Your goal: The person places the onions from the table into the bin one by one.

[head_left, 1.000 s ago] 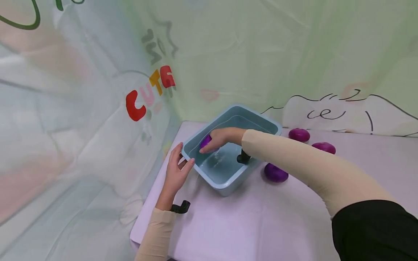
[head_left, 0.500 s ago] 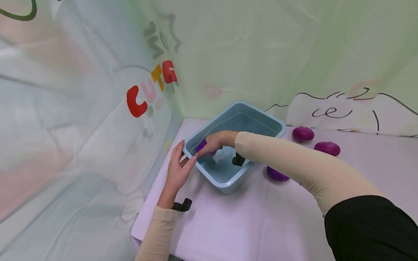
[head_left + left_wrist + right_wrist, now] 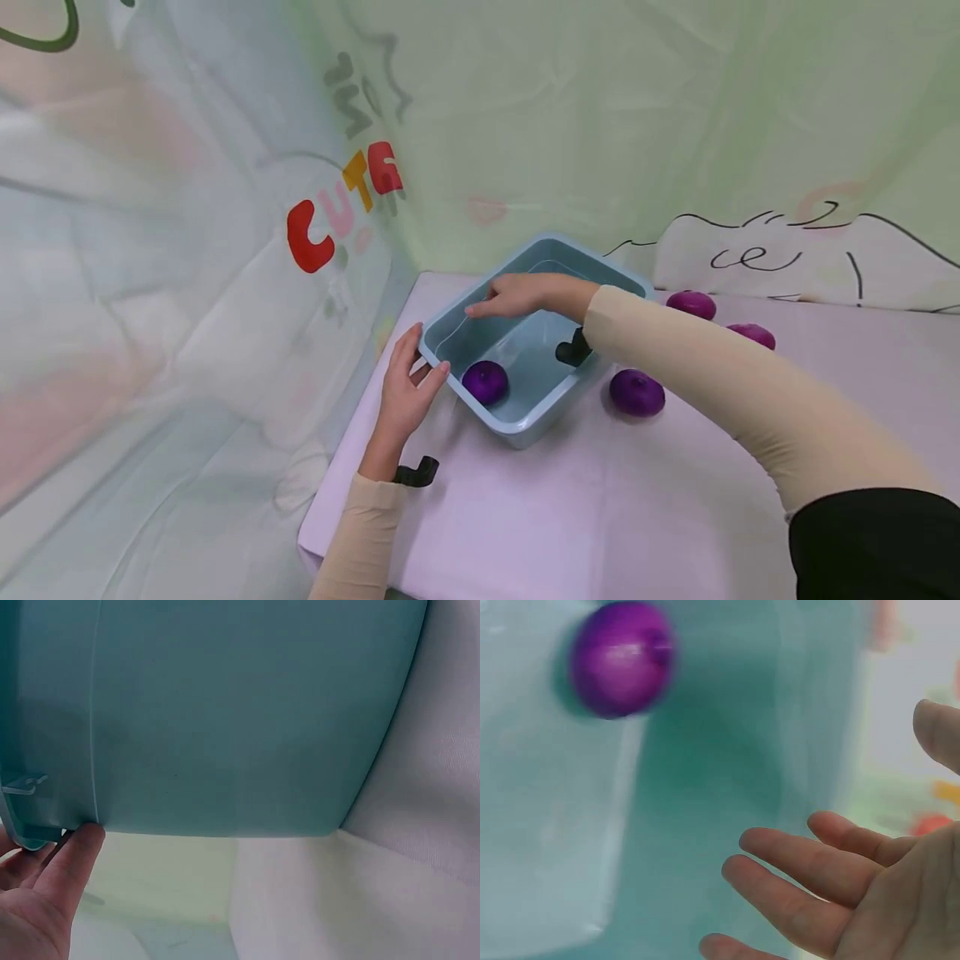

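Observation:
A light blue plastic basin stands at the table's back left. My left hand grips its near left corner, thumb and fingers on the rim; the left wrist view shows fingers against the basin's outer wall. Inside, near that corner, lies a glossy round purple onion. Over the basin's far left side hovers my right hand, holding nothing. In the right wrist view its fingers are spread and apart from the onion.
One purple onion lies just right of the basin. Two more, a back onion and a partly hidden onion, lie farther right, beyond my right sleeve. Printed curtains hang behind and left of the pale table.
My right hand has let go of the onion, which now rests in the basin's near left corner. The hand has risen up and away. My left hand stays on the rim.

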The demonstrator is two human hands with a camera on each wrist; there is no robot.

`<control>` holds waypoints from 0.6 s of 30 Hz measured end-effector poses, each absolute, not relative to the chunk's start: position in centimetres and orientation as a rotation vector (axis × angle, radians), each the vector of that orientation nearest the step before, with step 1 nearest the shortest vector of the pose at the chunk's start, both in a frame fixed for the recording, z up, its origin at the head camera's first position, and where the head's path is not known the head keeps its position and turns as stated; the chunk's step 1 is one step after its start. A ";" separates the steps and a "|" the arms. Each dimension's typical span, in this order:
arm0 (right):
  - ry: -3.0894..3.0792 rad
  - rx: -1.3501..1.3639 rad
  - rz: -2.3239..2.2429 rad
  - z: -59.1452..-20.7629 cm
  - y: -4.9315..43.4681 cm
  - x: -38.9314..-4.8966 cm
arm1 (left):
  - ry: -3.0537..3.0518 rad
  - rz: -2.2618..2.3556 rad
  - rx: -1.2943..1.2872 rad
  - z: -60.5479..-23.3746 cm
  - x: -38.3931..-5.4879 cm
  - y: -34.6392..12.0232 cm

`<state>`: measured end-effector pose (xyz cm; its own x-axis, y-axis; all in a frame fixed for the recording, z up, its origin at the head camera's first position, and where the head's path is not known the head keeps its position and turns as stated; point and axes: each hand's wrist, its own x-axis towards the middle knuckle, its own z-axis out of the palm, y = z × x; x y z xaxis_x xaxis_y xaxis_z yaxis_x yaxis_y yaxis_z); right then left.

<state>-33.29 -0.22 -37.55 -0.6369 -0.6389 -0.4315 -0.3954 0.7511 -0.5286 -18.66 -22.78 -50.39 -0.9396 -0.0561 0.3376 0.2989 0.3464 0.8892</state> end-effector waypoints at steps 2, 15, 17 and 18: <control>2.359 -0.767 -0.651 -35.2 2.0 -33.0 | -2.303 -1.633 -0.227 -50.4 -18.6 -22.6; 2.668 -0.613 -1.089 -30.8 18.8 -25.1 | -2.336 -1.562 -0.215 -50.0 -17.5 -22.5; 2.741 -0.593 -1.016 -33.9 20.3 -24.2 | -2.334 -1.556 -0.216 -49.8 -17.5 -22.7; 2.769 -0.589 -0.954 -35.6 20.7 -23.9 | -2.329 -1.555 -0.216 -49.7 -17.6 -22.9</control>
<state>-23.85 20.70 -35.63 -0.9109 -0.4122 -0.0171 -0.3143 0.7202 -0.6185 -17.57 -22.86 -49.66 -0.9335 -0.0570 0.3540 0.3051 0.3924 0.8677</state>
